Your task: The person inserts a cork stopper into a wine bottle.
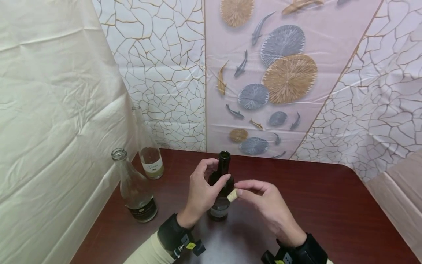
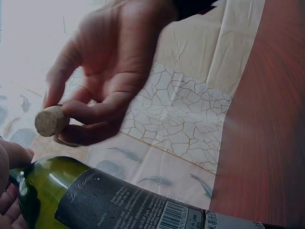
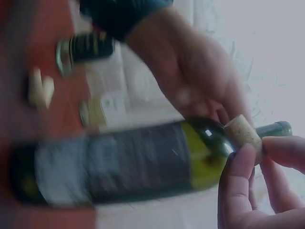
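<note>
A dark green wine bottle (image 1: 220,209) stands upright on the table, its open mouth uppermost. My left hand (image 1: 205,189) holds it around the shoulder and lower neck, thumb across the near side. Between thumb and fingers, my right hand (image 1: 268,205) pinches a pale cork (image 1: 232,195) just right of the bottle's shoulder, below mouth level. The left wrist view shows the cork's round end (image 2: 50,121) above the bottle's black label (image 2: 119,200). In the right wrist view the cork (image 3: 244,133) overlaps the neck.
To the left on the dark red table (image 1: 329,205) stand a clear bottle with a black label (image 1: 141,209) and, behind it, a clear bottle with a white label (image 1: 152,167). Small pale pieces like corks (image 3: 42,90) appear blurred in the right wrist view. Patterned cloth (image 1: 171,80) hangs behind.
</note>
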`<state>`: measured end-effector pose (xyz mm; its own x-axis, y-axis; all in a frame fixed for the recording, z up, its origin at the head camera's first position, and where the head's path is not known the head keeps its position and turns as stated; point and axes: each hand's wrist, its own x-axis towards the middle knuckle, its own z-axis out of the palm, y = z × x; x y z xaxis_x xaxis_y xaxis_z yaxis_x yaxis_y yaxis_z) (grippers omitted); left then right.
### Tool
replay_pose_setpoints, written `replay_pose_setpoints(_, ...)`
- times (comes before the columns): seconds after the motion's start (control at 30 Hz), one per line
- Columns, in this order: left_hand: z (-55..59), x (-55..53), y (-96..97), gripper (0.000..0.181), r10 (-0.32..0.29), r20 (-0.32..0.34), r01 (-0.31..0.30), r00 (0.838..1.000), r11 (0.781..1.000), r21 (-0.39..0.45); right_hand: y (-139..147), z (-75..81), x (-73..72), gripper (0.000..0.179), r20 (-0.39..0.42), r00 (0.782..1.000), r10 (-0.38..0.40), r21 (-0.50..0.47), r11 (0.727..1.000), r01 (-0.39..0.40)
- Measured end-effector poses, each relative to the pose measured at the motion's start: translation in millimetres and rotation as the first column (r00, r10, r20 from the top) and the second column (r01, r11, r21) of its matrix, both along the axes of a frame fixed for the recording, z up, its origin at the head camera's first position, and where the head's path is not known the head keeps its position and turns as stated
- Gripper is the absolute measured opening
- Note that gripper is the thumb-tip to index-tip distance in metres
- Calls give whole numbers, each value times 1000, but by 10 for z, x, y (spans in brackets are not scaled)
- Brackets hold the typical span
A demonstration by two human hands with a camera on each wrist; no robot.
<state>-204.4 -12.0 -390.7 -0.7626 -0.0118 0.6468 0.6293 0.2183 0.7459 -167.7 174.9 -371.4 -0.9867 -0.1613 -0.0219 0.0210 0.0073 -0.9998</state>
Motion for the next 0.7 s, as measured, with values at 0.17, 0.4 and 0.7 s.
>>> replay_pose_setpoints(0.17,-102,-62,-27,43,-2,-14,2,1000,1000,-11,41,199,-107,23,-364,931,30,308,947,90)
replay_pose_setpoints(0.4,-45,-23,-26,43,-6,-15,5,1000,1000,-30,30,503,-212,15,-485,871,83,381,916,126)
replay_pose_setpoints(0.7,182,123,-50,40,-24,-72,23,997,1000,-11,-46,793,-314,15,-593,794,138,457,868,191)
